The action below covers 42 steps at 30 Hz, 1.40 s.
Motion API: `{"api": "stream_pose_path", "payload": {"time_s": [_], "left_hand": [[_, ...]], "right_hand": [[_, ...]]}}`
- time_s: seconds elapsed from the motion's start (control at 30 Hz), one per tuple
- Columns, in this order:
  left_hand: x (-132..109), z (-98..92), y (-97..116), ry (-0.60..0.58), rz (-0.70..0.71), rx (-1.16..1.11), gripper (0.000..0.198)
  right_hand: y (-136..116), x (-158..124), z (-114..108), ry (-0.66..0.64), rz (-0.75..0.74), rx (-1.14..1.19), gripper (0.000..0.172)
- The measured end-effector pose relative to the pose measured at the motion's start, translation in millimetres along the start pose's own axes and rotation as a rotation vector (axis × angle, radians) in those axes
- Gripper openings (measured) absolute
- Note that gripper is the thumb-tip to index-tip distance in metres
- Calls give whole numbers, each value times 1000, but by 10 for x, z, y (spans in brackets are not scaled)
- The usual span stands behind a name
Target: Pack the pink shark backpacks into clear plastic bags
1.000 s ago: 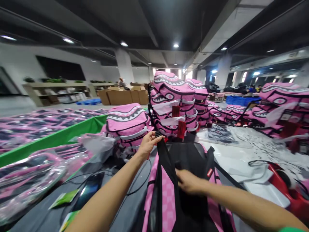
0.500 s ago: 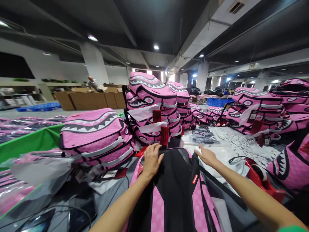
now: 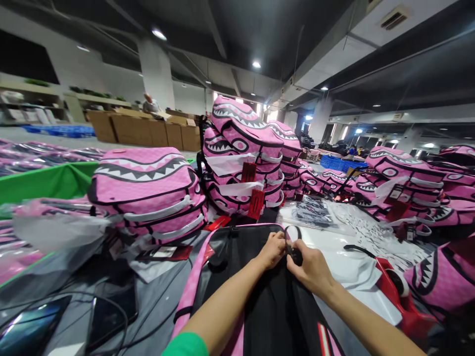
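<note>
A pink and black backpack (image 3: 237, 287) lies back-side up on the grey table in front of me. My left hand (image 3: 272, 249) and my right hand (image 3: 311, 269) meet near its top edge. Both are pinched closed on a small black strap piece (image 3: 293, 253) of the backpack, the left from the left side, the right from the right. The backpack's pink checkered edge (image 3: 191, 291) runs along its left side.
Pink shark-mouth backpacks are piled at the left (image 3: 148, 190), centre (image 3: 243, 158) and right (image 3: 404, 183). A red tape dispenser (image 3: 399, 294) sits at the right. Plastic bags (image 3: 55, 242), dark tablets with cables (image 3: 107, 311), white sheets (image 3: 345, 257), cardboard boxes (image 3: 141, 131) and a distant person (image 3: 150, 105).
Both hands left the top of the backpack where they lay flat, came together and pinched the black strap piece. The view has swung a little to the right.
</note>
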<state>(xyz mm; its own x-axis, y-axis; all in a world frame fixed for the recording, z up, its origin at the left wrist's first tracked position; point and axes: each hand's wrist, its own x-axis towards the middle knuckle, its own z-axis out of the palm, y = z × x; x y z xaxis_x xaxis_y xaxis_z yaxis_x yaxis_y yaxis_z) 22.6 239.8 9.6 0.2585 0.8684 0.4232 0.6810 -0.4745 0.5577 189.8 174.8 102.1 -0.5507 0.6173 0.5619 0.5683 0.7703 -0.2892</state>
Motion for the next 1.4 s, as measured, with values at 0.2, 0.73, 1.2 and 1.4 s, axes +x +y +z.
{"api": "stream_pose_path", "payload": {"time_s": [0.2, 0.73, 1.2, 1.4], "left_hand": [[87, -46, 28, -1, -22, -23, 26], [-461, -718, 1045, 189, -158, -172, 23], [-1973, -316, 918, -59, -598, -408, 44], [-1152, -1308, -25, 438, -639, 377, 63]], "right_hand": [[-295, -306, -408, 129, 37, 183, 10], [66, 563, -649, -321, 33, 559, 50], [683, 1171, 1084, -415, -57, 38, 49], [884, 977, 1334, -328, -94, 76, 51]]}}
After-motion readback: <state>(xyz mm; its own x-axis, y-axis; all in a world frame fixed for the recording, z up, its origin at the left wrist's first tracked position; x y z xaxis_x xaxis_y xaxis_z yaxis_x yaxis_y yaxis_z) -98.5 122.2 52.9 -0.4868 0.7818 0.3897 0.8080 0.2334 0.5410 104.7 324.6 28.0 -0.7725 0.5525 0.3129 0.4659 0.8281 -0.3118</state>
